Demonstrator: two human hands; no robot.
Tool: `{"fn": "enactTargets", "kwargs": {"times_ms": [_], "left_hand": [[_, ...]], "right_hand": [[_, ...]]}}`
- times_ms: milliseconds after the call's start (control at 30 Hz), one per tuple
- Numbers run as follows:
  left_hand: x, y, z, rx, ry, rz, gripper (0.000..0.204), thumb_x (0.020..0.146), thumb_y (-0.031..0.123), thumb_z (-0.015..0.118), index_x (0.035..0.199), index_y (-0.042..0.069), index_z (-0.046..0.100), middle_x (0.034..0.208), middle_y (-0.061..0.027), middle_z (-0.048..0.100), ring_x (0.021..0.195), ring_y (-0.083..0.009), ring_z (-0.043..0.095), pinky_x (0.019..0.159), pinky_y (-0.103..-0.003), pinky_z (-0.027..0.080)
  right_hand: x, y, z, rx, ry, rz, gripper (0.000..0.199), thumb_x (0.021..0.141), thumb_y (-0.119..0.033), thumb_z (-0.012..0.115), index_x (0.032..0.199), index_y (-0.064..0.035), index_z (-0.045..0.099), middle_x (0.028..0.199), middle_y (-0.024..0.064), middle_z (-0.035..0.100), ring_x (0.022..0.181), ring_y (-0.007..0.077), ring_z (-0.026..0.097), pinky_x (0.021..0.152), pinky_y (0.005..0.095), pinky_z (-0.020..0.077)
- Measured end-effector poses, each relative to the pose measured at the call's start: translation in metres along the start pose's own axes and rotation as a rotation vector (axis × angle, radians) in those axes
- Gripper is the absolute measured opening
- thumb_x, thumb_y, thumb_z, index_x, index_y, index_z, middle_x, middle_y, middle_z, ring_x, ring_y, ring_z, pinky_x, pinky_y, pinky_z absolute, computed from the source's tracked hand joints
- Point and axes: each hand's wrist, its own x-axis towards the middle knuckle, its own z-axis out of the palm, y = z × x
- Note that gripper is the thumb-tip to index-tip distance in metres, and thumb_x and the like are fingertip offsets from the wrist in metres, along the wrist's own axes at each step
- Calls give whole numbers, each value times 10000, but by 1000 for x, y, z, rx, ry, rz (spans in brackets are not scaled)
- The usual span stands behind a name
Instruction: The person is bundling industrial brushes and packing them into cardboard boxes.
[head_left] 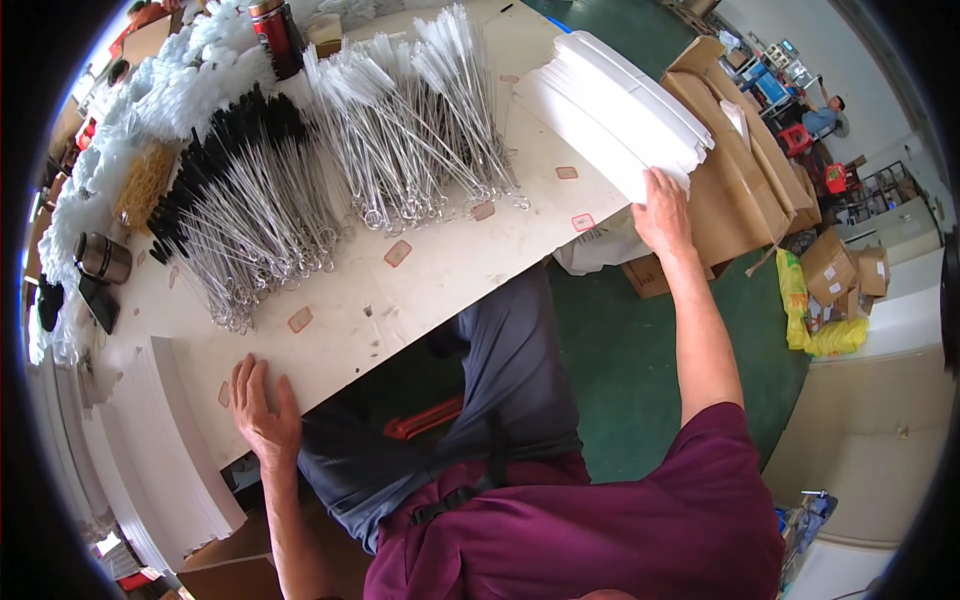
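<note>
My right hand [664, 214] is at the near corner of a stack of long white card sheets [615, 105] on the table's right end. Its fingers are bent together over the stack's edge; how many sheets they grip is hidden. My left hand [266, 412] rests on the table's front edge, fingers spread, holding nothing. Between the hands, farther back, lie bundles of wire-handled brushes with looped ends: black-bristled brushes [245, 190] to the left and white-bristled brushes [405, 120] in the middle.
More white sheets [165, 440] are stacked at the left. Bagged white brushes [190, 85], a red and black can [275, 38] and a dark metal cup [103, 258] line the back and left. An open cardboard box [735, 170] stands beside the table's right end. A person [824, 115] sits far off.
</note>
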Motion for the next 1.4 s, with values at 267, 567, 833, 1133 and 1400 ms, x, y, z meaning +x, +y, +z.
{"fn": "enactTargets", "kwargs": {"times_ms": [267, 567, 833, 1133, 1400], "left_hand": [[0, 2, 1, -3, 7, -11, 324, 913, 75, 676, 1220, -30, 668, 1332, -242, 652, 1304, -440, 575, 1120, -516, 429], [2, 1, -3, 6, 56, 16, 330, 854, 52, 724, 1170, -32, 675, 1277, -246, 669, 1233, -455, 612, 1081, -535, 468], [14, 79, -40, -268, 35, 380, 430, 746, 42, 802, 1155, -9, 677, 1203, -221, 687, 1124, -431, 655, 1014, -544, 514], [42, 113, -29, -92, -297, 366, 771, 778, 255, 833, 1413, -45, 515, 1444, -264, 529, 1342, -439, 502, 1203, -535, 332], [57, 115, -12, -207, -494, 302, 764, 739, 186, 844, 1387, -45, 513, 1246, -204, 607, 1179, -377, 596, 1020, -472, 481]], "right_hand": [[-6, -9, -9, 30, 6, -6, 577, 852, -119, 771, 1365, 42, 562, 1416, 218, 576, 1361, 376, 511, 1174, 471, 385], [-13, -56, -33, 1052, 41, 263, 640, 819, -170, 829, 1384, 25, 601, 1384, 197, 638, 1178, 290, 657, 1043, 413, 507], [-63, -206, -113, 842, -204, -622, 616, 762, -86, 848, 1325, -6, 613, 1379, 168, 591, 1277, 367, 575, 1099, 442, 482], [-77, -264, -102, 763, -271, -925, 567, 732, -24, 799, 1266, 41, 620, 1325, 176, 583, 1220, 348, 580, 1069, 425, 496], [-81, -276, -99, 750, -153, -971, 561, 735, -48, 801, 1259, 47, 625, 1343, 168, 582, 1254, 353, 562, 1093, 441, 477]]}}
